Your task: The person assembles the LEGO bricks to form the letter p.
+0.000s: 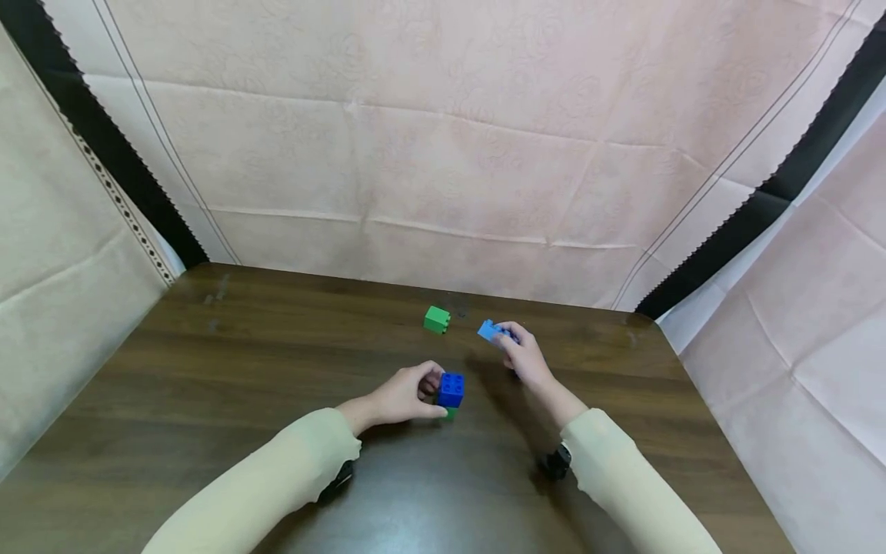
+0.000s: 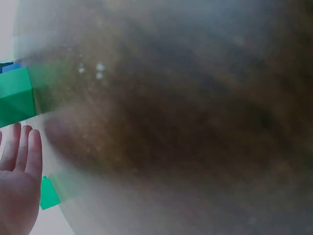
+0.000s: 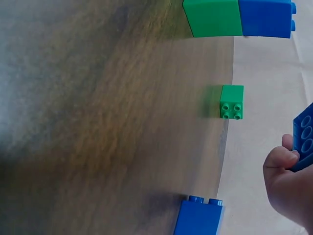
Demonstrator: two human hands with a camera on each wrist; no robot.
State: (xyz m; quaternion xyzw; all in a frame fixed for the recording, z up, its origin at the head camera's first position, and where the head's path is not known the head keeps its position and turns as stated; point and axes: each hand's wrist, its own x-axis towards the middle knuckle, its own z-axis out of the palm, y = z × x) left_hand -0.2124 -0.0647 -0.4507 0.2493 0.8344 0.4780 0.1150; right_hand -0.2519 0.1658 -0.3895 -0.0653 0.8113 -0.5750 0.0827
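Observation:
My left hand (image 1: 404, 396) grips a two-brick stack between thumb and fingers, a dark blue toy brick (image 1: 451, 389) with studs up over a green brick (image 1: 450, 413). Side on, the joined green (image 3: 212, 18) and blue pieces appear in the right wrist view. My right hand (image 1: 526, 358) pinches a lighter blue brick (image 1: 491, 331), tilted, with its hollow underside partly visible in the right wrist view. Another blue brick (image 3: 198, 218) lies on the table under the right hand, mostly hidden in the head view.
A loose green brick (image 1: 437, 319) lies near the far edge of the brown wooden table (image 1: 277, 346). Pale cloth (image 1: 450, 154) hangs behind and at both sides. Black strips (image 1: 118, 138) run down its corners.

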